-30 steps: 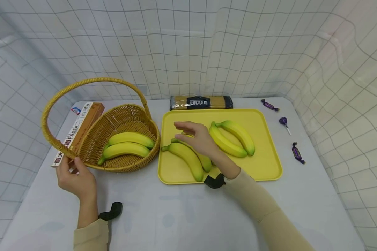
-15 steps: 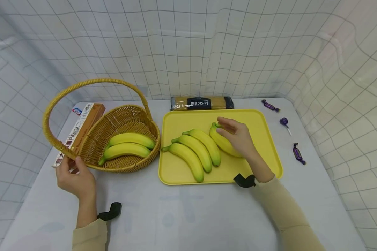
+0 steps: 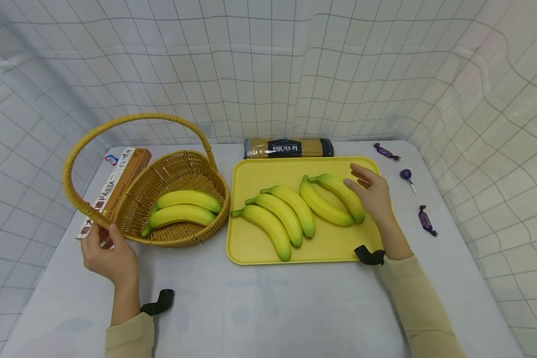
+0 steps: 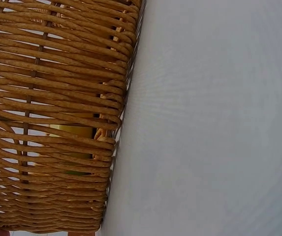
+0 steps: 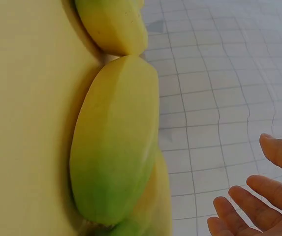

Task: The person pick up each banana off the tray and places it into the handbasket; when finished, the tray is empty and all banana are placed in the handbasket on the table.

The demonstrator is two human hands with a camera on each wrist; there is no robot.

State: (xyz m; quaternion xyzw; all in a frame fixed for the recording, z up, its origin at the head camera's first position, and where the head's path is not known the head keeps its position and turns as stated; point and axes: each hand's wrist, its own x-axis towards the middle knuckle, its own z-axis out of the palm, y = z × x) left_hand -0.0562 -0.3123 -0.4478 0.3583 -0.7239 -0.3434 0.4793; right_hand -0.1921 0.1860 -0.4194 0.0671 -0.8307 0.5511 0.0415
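My left hand (image 3: pixel 112 258) pinches the rim of a wicker basket (image 3: pixel 206 236) at its near left, where the tall handle (image 3: pixel 143 116) joins. Two bananas (image 3: pixel 179 215) lie inside it; the left wrist view shows the woven side (image 4: pixel 52 98) close up. To its right is a yellow tray (image 3: pixel 268 171) with three bananas side by side (image 3: pixel 265 226) on its left half and two more (image 3: pixel 324 205) right of them. Over the tray's right side, my right hand (image 3: pixel 373 196) holds nothing, fingers spread beside the rightmost banana (image 5: pixel 113 137), large in the right wrist view.
A brown and white pasta box (image 3: pixel 121 184) lies left of the basket. Behind the tray is a packet of spaghetti (image 3: pixel 288 148). Two wrapped candies, one here (image 3: pixel 426 220), and a purple lollipop (image 3: pixel 406 175) lie along the right. Grid-patterned cloth surrounds the table.
My right hand has moved right, from above the left bananas, across the pair, to the tray's right side. My left hand keeps its hold on the basket.
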